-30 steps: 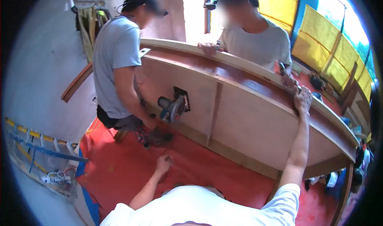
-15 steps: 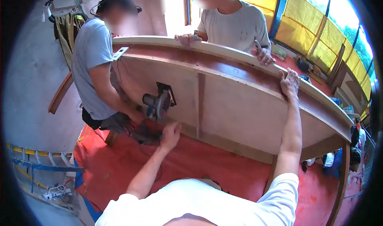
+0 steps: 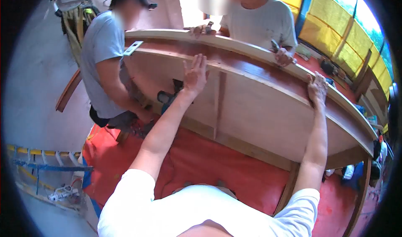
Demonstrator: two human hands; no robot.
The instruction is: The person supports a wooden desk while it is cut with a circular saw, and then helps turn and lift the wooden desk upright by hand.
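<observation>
A long wooden frame (image 3: 259,111) with a pale panel and a reddish-brown channel along its top stretches across the view. My left hand (image 3: 196,76), fingers apart and holding nothing, is at the near top edge, left of a vertical batten; contact is unclear. Farther right, my right hand (image 3: 318,88) rests on the top with fingers spread. Behind my left forearm, a circular saw (image 3: 165,97) is partly hidden against the panel. A white-and-green level-like tool (image 3: 133,48) lies across the left end of the top.
One person (image 3: 104,65) stands at the left, arm lowered. Another person (image 3: 261,21) behind the frame has both hands on its far edge. Red sheeting (image 3: 226,170) covers the floor. A ladder (image 3: 46,153) is at the far left, and a wooden leg (image 3: 361,195) stands at the right.
My left hand has risen from low over the floor to the frame's top edge, covering part of the saw. My right hand remains on the top. The person at the left has straightened somewhat.
</observation>
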